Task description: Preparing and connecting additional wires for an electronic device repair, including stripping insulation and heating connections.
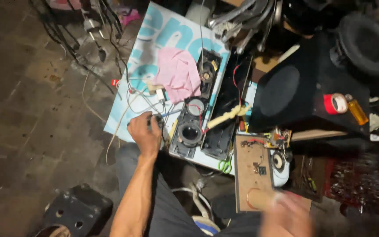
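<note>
Sitting on: a dark tiled floor (27,101), with a blue and white printed sheet (163,26) spread out as the work surface.
Largest item: a black speaker cabinet (303,94) at the right, with a red tape roll (334,103) and an orange lighter (357,112) lying on its top.
Opened unit: a long black speaker housing (194,127) lies open on the sheet, round drivers and red wires exposed, just right of the left hand.
Board: a brown circuit board (251,173) lies below the cabinet, near the right hand.
Cloth: a pink cloth (178,72) lies crumpled above the housing.
Left arm: stretches forward from the lower edge, forearm bare, wrist bent down.
Left hand (145,129): knuckles up, fingers curled closed around a small dark object (156,119) at the housing's left edge.
Right hand (286,217): a blur at the bottom edge; its opening and grip cannot be told.
Smallest: green-handled scissors (225,165) lie beside the board.
</note>
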